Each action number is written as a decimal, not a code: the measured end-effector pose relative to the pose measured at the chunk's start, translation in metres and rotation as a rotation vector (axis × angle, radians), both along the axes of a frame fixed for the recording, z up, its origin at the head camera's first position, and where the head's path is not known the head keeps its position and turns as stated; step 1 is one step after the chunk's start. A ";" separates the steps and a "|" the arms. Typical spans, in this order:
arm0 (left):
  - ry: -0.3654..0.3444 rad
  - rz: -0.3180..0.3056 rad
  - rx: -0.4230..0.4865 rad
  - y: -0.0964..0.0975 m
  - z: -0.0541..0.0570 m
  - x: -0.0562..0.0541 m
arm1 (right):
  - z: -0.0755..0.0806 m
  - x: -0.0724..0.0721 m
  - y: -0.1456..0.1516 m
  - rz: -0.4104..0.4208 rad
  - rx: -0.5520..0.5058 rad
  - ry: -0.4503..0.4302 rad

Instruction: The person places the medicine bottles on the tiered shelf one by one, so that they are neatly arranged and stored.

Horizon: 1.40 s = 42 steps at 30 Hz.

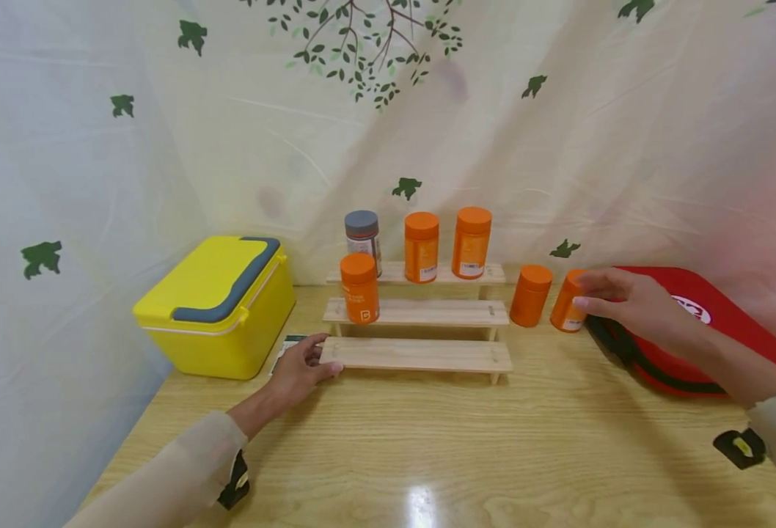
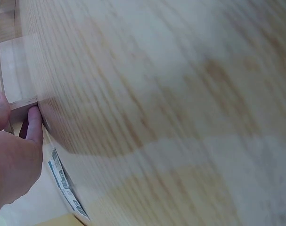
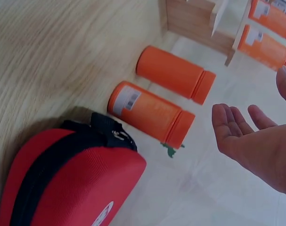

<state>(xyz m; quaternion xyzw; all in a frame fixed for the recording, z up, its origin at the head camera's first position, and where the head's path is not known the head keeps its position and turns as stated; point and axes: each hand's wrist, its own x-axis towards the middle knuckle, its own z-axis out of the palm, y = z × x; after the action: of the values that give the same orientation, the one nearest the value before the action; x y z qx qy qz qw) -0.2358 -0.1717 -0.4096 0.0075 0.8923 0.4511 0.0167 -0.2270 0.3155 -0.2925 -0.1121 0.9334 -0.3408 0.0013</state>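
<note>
My left hand [image 1: 298, 372] pinches the left end of the lowest step on a three-tier wooden shelf [image 1: 421, 355]; in the left wrist view its thumb lies over the step and a finger presses by the leg. On the right, my right hand [image 1: 645, 306] reaches over the table with fingers extended, overlapping an orange bottle [image 1: 566, 312] in the head view. The right wrist view shows that hand [image 3: 256, 141] holding nothing, a gap from the bottle's lid. A second orange bottle [image 1: 529, 299] stands just left of it, beside the shelf.
Two orange bottles [image 1: 422, 249] and a grey-lidded one [image 1: 362, 229] stand on the top tier, another orange bottle [image 1: 360, 293] on the middle tier. A yellow cooler box [image 1: 229, 323] sits left, a red case [image 1: 738, 323] right. A printed card [image 2: 66, 181] lies near my left hand.
</note>
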 end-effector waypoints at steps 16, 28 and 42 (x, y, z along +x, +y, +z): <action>-0.001 0.006 0.008 0.000 0.000 0.001 | -0.005 -0.032 0.029 -0.067 0.020 -0.024; 0.028 -0.020 0.060 -0.001 -0.001 0.000 | -0.021 -0.062 0.034 -0.044 0.015 -0.122; 0.025 -0.007 0.035 -0.001 -0.001 0.000 | -0.034 -0.076 0.033 -0.045 0.065 -0.142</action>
<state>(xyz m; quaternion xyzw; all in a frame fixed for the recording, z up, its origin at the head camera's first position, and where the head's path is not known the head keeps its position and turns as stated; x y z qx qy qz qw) -0.2355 -0.1728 -0.4105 0.0166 0.8843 0.4666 0.0070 -0.3031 0.3489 -0.3263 -0.0666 0.9439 -0.3173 0.0633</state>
